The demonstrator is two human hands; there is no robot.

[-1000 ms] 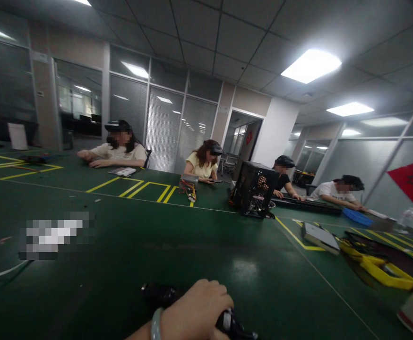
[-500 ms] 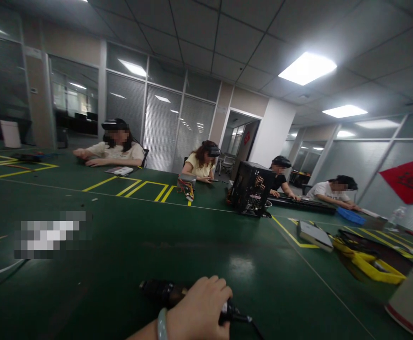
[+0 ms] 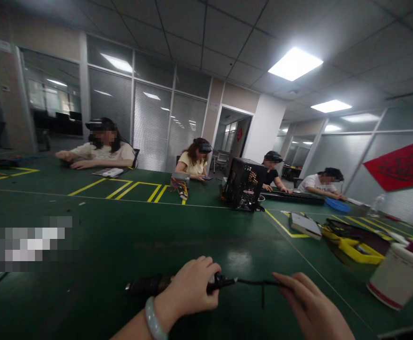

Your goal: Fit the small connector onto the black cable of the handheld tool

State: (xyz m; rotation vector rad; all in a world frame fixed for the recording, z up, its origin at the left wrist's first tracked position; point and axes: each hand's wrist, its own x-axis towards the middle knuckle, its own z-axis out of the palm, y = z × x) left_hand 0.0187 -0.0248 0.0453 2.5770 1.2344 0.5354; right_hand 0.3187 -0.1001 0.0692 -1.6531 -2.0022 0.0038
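Note:
My left hand [image 3: 192,287], with a pale bracelet at the wrist, is wrapped round a dark, corded electric screwdriver [image 3: 148,285]. The tool lies sideways low over the green table, its metal tip at the left. From its right end runs a thin black cord [image 3: 251,282]. Thumb and fingers of my right hand [image 3: 314,302] close on this cord a short way from the tool. A short loose end hangs down beside the cord. My left palm hides the middle of the screwdriver.
Right of my hands stands a white bin [image 3: 396,274] with a red band. Beyond it are a yellow tray [image 3: 364,252] and a flat silver box [image 3: 305,225]. A black computer case [image 3: 244,184] stands mid-table. Several people in headsets sit along the far side.
My right hand has come into view and taken hold of the cord. My left hand and the screwdriver have shifted slightly left and up in the picture, as the camera view has turned right.

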